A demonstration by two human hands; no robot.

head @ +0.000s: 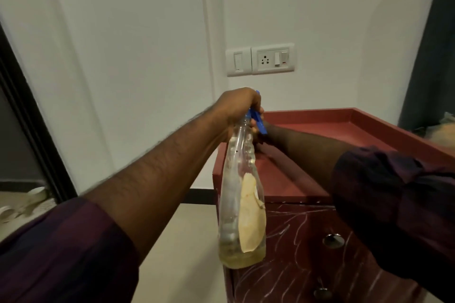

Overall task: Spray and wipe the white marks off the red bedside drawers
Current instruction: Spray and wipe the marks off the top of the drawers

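A white wall [123,32] carries a switch plate [260,59] above a beige floor [187,241].

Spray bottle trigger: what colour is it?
Blue; the head view shows the trigger under the left hand, atop the clear spray bottle.

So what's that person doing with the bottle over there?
The person's left hand grips the top of a clear spray bottle with a blue trigger, held up in front of the red bedside drawers. The right hand reaches in behind the bottle's neck, mostly hidden. White marks cover the drawer fronts, so the wiping isn't done.
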